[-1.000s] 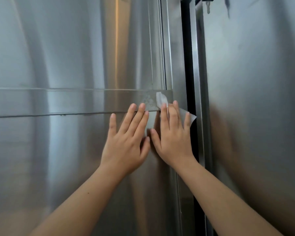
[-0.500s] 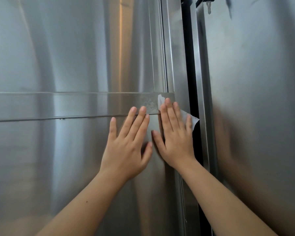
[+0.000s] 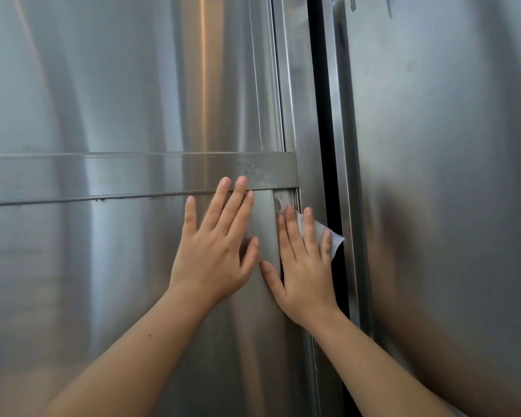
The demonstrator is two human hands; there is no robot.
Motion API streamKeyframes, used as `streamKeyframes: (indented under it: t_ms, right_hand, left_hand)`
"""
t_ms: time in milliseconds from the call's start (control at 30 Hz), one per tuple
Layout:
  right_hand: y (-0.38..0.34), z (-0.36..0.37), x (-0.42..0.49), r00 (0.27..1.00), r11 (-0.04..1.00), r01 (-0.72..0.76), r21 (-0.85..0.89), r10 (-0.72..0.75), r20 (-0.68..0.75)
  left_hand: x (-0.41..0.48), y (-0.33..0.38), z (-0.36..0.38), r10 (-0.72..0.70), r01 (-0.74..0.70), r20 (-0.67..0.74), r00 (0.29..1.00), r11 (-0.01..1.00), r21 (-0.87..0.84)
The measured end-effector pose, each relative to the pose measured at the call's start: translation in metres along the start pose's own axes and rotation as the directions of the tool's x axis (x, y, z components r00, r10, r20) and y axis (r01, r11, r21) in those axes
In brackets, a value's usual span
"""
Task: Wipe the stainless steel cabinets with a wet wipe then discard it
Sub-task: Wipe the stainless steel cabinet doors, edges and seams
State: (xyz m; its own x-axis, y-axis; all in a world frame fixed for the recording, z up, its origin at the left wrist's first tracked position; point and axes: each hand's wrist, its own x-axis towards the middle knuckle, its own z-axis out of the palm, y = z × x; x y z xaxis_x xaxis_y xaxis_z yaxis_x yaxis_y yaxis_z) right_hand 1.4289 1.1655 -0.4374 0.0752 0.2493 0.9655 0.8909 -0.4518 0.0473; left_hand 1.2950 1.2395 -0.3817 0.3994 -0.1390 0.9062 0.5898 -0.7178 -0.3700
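Two bare forearms entered from the lower edge. The left hand [image 3: 214, 251] lay flat on the left cabinet [image 3: 103, 296], fingers straight and spread, holding nothing. Its two longest fingertips overlapped the horizontal band [image 3: 103, 176] across the door.

The right hand [image 3: 306, 272] lay open just beside it, fingers straight, pressing the wet wipe [image 3: 331, 237] against the door's right edge strip below the band. The thumbs were near each other but apart.

The wipe was white and mostly hidden under the fingers. One corner stuck out to the right past the little finger, over the dark gap [image 3: 319, 115], and a small scrap showed above the fingertips.

Surface: brushed steel with soft vertical reflections. A warm orange streak [image 3: 203, 70] ran down the upper panel, and a dull mottled patch [image 3: 262, 173] marked the band's right end.

Past the gap, the right cabinet [image 3: 448, 176] filled that side and carried a dim brownish reflection low down. Steel fronts took up the whole view.
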Motion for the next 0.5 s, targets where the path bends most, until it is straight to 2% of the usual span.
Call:
streamKeyframes:
  t_ms: [200,367,500]
  right_hand:
    - [0.002,-0.005,0.005,0.999,0.999,0.033,0.023,-0.033,-0.005]
    - [0.001,-0.01,0.041,1.0,0.999,-0.003,0.035,0.003,0.0]
    - [0.0,-0.005,0.02,1.0,0.999,0.004,0.033,-0.003,-0.011]
  left_hand:
    - [0.0,0.0,0.0,0.006,-0.006,0.004,1.0,1.0,0.005]
    - [0.0,0.0,0.002,0.002,-0.002,-0.016,1.0,1.0,-0.006]
    - [0.0,-0.001,0.002,0.003,-0.003,-0.003,1.0,1.0,0.003]
